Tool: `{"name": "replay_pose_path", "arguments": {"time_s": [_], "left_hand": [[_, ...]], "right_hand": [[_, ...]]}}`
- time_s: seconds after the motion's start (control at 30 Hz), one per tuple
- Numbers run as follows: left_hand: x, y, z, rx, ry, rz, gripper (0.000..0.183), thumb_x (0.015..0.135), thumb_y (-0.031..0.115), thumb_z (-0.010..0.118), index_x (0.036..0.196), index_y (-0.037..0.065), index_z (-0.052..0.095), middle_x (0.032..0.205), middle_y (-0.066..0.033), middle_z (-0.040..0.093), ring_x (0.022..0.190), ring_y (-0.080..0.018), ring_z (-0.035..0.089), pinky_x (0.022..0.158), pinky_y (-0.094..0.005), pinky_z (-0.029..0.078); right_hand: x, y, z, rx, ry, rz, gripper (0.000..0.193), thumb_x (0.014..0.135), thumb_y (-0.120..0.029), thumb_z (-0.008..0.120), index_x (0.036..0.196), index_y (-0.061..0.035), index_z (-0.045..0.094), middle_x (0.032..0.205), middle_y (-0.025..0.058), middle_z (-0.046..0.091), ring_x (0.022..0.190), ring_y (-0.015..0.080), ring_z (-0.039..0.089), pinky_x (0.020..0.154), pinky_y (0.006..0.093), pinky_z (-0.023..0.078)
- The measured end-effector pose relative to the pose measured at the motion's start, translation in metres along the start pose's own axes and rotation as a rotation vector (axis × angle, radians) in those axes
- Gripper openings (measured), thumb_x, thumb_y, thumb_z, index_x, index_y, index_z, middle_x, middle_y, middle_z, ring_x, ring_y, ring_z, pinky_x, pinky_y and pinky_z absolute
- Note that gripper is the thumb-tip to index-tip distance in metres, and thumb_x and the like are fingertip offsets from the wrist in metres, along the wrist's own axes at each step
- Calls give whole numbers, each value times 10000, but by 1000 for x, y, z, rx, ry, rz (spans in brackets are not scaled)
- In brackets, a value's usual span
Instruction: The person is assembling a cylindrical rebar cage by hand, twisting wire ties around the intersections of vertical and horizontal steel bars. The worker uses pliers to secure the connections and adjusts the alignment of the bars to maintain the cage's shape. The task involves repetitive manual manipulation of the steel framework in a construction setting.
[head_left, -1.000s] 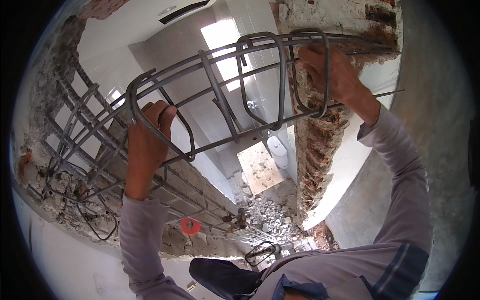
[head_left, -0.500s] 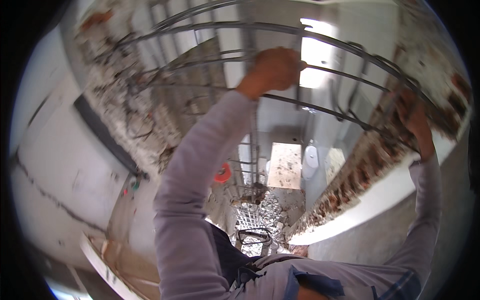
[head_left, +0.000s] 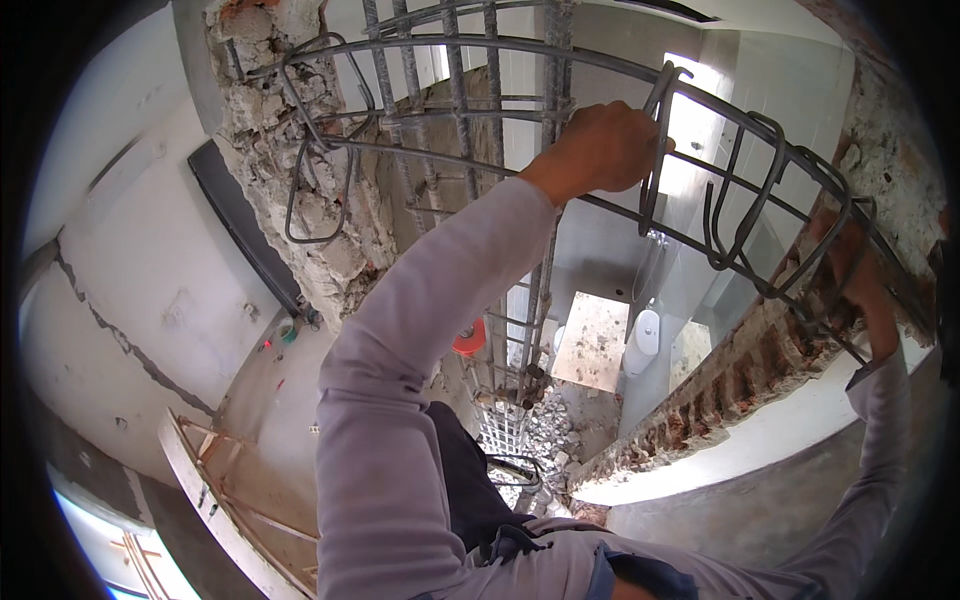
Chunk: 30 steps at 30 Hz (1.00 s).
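1. My left hand [head_left: 608, 148] has moved right along the bar cage [head_left: 711, 101], so both hands now work its right half.
2. Its fingers curl tightly around the cage, beside a loop [head_left: 664, 105].
3. My right hand [head_left: 852, 258] is among the end bars; its grip I cannot tell.
4. The cage spans between broken concrete [head_left: 268, 125] and brick edge [head_left: 735, 392].

One bare left hand [head_left: 612, 148] and one bare right hand [head_left: 852, 258] make two, with at least four bent dark steel stirrups [head_left: 651, 190]. There is one speckled tan rectangular board [head_left: 592, 342], one white oblong fixture [head_left: 643, 342] and one rounded red object [head_left: 468, 338].
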<state>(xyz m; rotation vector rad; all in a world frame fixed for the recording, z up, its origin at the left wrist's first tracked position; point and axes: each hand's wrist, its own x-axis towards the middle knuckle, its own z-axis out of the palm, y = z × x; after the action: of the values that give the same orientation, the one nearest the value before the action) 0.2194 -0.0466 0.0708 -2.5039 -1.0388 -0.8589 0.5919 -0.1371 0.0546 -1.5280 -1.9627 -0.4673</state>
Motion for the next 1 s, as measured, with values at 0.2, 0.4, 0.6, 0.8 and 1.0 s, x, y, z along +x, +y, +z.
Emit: {"name": "replay_pose_path", "arguments": {"time_s": [0.2,0.4,0.6,0.8,1.0], "left_hand": [[9,8,2,-25,13,8,368,918,403,486,890,97,689,816,-164,652,829,-359,631,743,-435,508],[-13,3,1,-5,153,68,184,802,205,630,825,27,667,829,-153,649,800,-336,633,749,-428,510],[4,3,-5,-67,-44,30,252,851,270,596,868,31,675,824,-158,649,822,-328,641,761,-437,509],[-10,-2,8,-176,319,86,360,802,349,665,730,6,584,683,-186,591,686,-383,585,671,-460,469],[-7,3,-2,-54,137,62,423,844,398,617,763,-17,625,734,-209,617,745,-377,613,707,-443,491]], "right_hand": [[-6,-10,-34,-22,-122,67,257,927,-236,530,1075,-29,560,944,174,592,851,337,574,757,369,452],[-9,-17,5,57,66,-96,200,919,-203,536,968,-10,551,881,158,587,778,325,555,720,375,441],[6,12,-33,179,-236,-13,281,928,-287,525,1000,-17,559,933,123,581,753,235,542,701,342,436],[-12,-24,-15,-108,79,16,270,924,-258,543,1036,-14,575,977,97,601,794,140,546,722,308,445],[-10,4,5,1,154,-122,210,920,-228,520,942,-20,534,811,69,529,755,167,486,719,320,407]]}}
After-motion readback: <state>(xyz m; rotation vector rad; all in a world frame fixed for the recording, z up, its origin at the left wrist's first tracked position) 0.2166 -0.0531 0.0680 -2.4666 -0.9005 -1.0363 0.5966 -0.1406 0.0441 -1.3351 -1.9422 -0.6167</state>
